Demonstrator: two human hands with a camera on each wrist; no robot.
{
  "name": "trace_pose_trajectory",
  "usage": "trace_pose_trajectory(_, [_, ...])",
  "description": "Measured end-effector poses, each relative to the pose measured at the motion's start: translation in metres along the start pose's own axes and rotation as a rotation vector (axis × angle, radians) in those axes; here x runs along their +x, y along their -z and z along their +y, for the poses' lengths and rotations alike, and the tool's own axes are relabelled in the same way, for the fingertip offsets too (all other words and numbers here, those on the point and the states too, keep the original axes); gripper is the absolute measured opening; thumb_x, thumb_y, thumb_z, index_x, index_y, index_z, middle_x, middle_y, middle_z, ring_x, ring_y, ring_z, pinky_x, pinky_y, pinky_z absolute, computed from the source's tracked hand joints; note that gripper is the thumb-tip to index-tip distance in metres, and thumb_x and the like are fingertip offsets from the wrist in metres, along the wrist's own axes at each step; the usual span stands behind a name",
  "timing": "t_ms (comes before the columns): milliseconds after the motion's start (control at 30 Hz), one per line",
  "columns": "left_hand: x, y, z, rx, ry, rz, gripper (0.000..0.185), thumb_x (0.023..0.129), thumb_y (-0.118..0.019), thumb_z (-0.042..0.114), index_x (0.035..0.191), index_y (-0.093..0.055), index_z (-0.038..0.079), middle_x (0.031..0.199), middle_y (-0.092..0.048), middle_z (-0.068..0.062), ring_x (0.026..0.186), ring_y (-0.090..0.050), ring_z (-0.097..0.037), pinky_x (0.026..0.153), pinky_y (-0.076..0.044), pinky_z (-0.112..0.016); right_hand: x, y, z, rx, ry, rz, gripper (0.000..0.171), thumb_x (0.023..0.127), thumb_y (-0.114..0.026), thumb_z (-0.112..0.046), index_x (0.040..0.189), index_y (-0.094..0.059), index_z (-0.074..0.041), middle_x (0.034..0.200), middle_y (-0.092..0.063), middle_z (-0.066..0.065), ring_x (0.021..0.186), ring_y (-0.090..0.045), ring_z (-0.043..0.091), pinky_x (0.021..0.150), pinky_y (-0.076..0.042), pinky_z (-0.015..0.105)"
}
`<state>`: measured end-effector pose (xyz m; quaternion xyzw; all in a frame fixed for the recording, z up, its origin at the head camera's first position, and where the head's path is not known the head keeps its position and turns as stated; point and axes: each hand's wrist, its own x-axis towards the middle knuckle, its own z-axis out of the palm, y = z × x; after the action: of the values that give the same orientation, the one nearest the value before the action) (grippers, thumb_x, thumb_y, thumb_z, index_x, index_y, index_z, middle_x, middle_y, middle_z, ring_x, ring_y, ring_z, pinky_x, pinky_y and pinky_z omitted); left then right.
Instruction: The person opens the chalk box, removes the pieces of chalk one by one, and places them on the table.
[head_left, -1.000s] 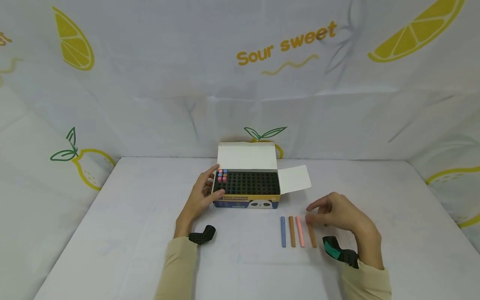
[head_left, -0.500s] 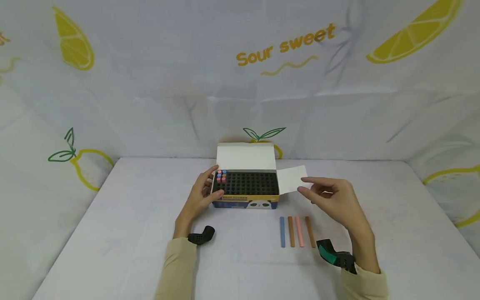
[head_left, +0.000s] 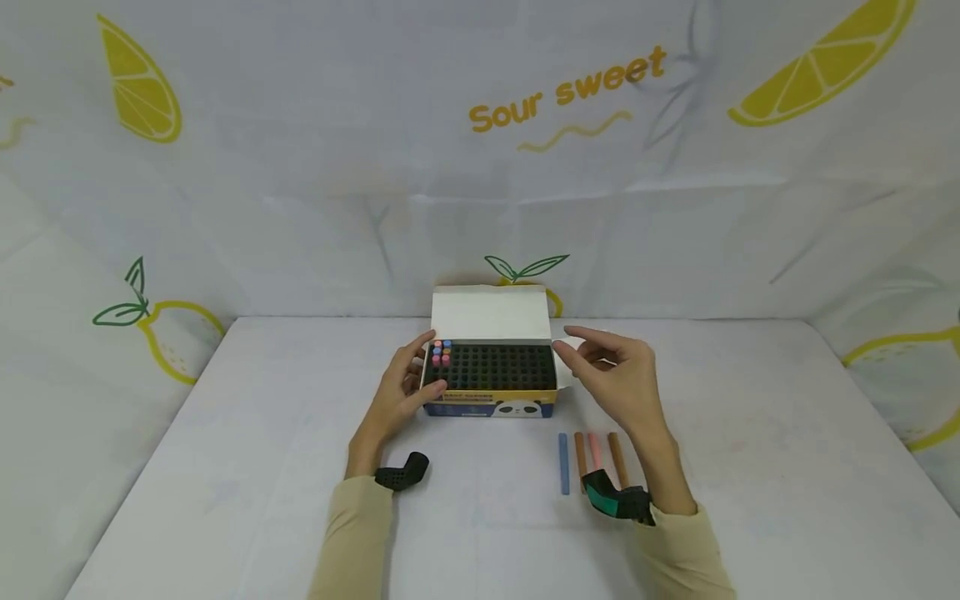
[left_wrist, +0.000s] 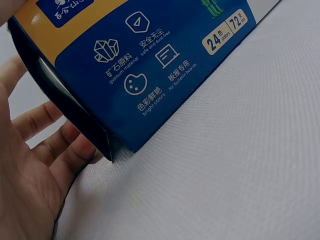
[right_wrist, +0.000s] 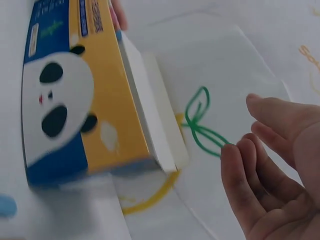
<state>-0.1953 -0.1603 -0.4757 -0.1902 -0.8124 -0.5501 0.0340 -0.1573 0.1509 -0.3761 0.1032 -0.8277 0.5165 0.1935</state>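
Note:
An open chalk box (head_left: 491,400), with a panda on its front, stands upright on the table. Its black insert (head_left: 510,367) is full of holes, and several chalk sticks (head_left: 442,354) fill the left corner. My left hand (head_left: 397,387) grips the box's left end, thumb on the front edge, fingers round the far side. Near the box's right end, my right hand (head_left: 611,367) hovers over the white side flap (head_left: 564,377), hiding much of it. In the right wrist view, a gap shows between its thumb and fingers (right_wrist: 234,172), with nothing in it.
In front of the box lie four loose sticks: blue (head_left: 564,463), brown (head_left: 580,454), pink (head_left: 595,450) and another brown chalk (head_left: 617,458), partly behind the right wrist's black camera (head_left: 617,497). The raised lid (head_left: 491,312) stands near the back cloth.
My right hand has risen from the right-hand brown chalk and moved forward and left to the box's side flap. The loose chalks stay put, and my left hand keeps its hold.

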Motion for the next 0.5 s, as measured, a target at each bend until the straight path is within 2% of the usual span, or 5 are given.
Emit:
trace_pose_trajectory(200, [0.001,0.000,-0.001,0.009,-0.013,-0.003,0.075,0.093,-0.071,0.037,0.159,-0.037,0.024,0.126,-0.047,-0.019,0.088,-0.050,-0.022,0.072,-0.046,-0.025,0.015,-0.041,-0.010,0.116,-0.023,-0.043,0.025,0.087,-0.081,-0.009,0.108,-0.078,0.004,0.078,-0.070,0.020,0.066,-0.061,0.003,0.067,-0.053,0.015])
trace_pose_trajectory(500, [0.000,-0.001,0.000,-0.011,0.010,-0.001,0.076,0.092,-0.071,0.035,0.159,-0.037,0.024,0.127,-0.048,-0.020,0.090,-0.055,-0.022,0.074,-0.050,-0.026,0.028,-0.100,-0.014,0.102,-0.011,-0.152,0.025,0.088,-0.080,-0.015,0.106,-0.079,0.003,0.074,-0.071,0.018,0.061,-0.060,0.010,0.058,-0.048,0.019])
